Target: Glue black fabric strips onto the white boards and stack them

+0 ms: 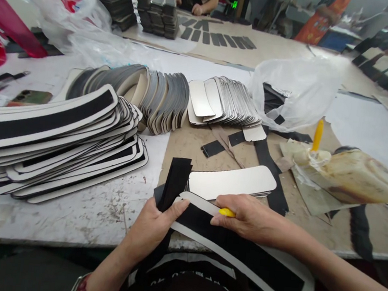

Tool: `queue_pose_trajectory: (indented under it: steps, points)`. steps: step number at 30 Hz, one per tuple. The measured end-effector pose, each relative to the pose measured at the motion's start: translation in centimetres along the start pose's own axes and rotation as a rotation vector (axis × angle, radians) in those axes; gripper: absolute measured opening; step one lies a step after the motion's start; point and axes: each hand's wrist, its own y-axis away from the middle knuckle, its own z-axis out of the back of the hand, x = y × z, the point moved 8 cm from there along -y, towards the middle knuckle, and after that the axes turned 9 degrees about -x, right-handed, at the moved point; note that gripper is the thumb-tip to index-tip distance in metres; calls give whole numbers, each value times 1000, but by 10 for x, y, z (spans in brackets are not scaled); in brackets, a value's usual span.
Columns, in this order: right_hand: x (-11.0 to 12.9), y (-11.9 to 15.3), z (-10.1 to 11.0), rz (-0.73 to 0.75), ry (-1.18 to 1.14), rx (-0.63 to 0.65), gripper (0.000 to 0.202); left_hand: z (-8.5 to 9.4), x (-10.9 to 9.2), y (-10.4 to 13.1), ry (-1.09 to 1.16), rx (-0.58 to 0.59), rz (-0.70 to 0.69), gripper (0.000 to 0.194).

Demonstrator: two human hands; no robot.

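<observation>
White-bordered black panel (245, 250): your left grip (155, 225) pinches its end beside black strips (178, 176); your right grip (250, 219) closes on a yellow implement (227, 212). Advisable: keep the panel taut, unbuckled.

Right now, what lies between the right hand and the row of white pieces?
In the head view, between the right hand and the white row lie a white stack and, beyond it, black scraps and a narrow brown strip.

The right grip (247, 215) partly hides a yellow tool (227, 212); the frame's left edge crops the strip pile (60, 146).
</observation>
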Motion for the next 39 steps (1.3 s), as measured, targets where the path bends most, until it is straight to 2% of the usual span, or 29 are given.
queue_pose_trajectory:
  steps: [9,15,18,21,28,33,39]
  points:
    - [2,1,-7,4,103,50,20,0,4,1,-39,-23,-3,40]
    - [-11,8,-2,-82,-24,65,28,8,11,-3,-5,-100,-11,37]
    - [-20,14,0,-143,-67,72,26,13,11,-5,-33,-145,-35,36]
    - [-21,15,-2,-130,-120,74,21,16,13,-6,-65,-164,-25,39]
    - [-22,12,-3,-118,-168,86,23,15,18,-7,19,-166,1,41]
    - [-37,25,4,-206,-183,113,29,20,21,-8,55,-207,14,40]
    - [-60,46,20,-345,-69,48,30,31,20,-10,76,-272,30,34]
